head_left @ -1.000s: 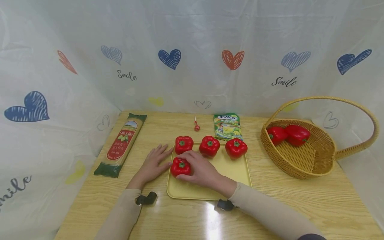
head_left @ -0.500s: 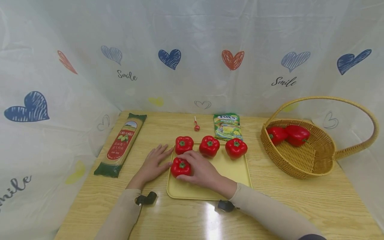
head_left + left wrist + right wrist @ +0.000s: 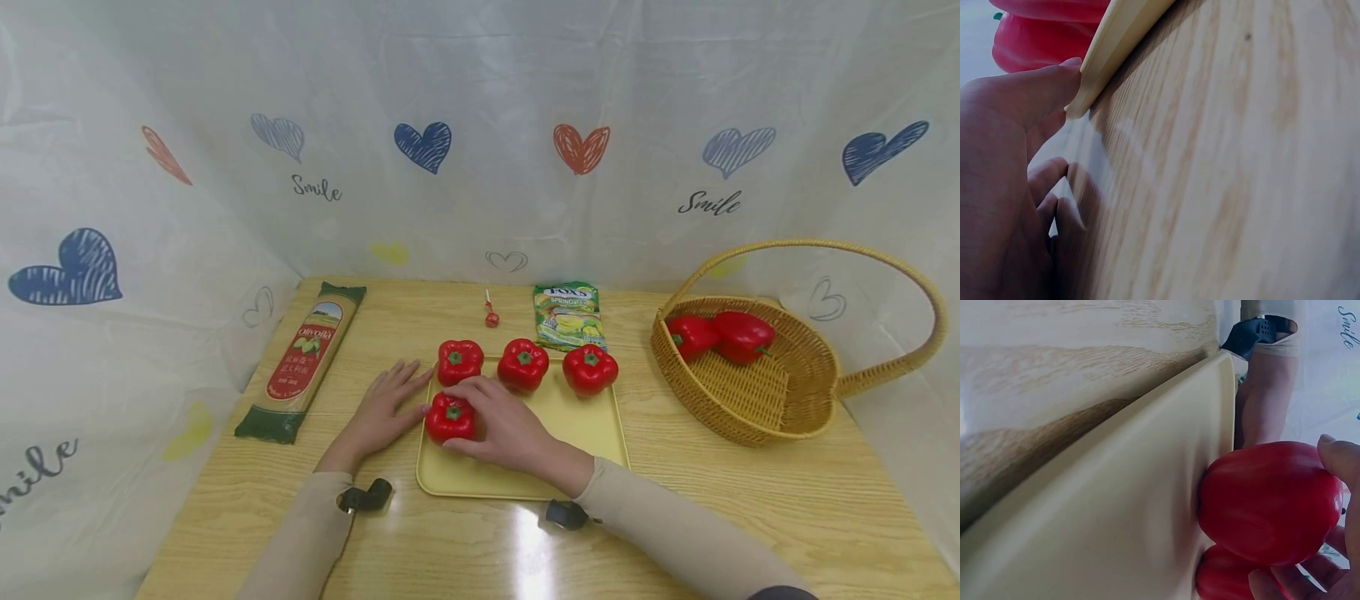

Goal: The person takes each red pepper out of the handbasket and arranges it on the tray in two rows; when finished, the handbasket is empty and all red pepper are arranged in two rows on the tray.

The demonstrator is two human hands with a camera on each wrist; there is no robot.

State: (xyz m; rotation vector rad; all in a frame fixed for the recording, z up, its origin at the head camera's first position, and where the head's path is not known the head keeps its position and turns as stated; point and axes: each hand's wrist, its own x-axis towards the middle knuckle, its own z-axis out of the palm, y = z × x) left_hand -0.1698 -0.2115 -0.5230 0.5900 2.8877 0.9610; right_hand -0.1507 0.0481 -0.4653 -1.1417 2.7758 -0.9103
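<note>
My right hand [image 3: 502,427] grips a red bell pepper [image 3: 448,419] at the left side of the yellow tray [image 3: 480,483], thumb on the near side and fingers round the far side. In the right wrist view this pepper [image 3: 1269,503] sits on the tray with fingers curled about it. Three more red bell peppers, a left one [image 3: 460,363], a middle one [image 3: 523,366] and a right one [image 3: 590,371], stand along the tray's far edge. My left hand [image 3: 386,408] lies with fingers spread beside the tray; its thumb [image 3: 1063,78] touches the rim.
A wicker basket [image 3: 697,408] with two red peppers [image 3: 742,337] stands at the right. A pasta pack [image 3: 303,362] lies at the left. Behind the tray are a lollipop [image 3: 492,319] and a green candy bag [image 3: 570,317]. A printed curtain [image 3: 480,200] closes off the back.
</note>
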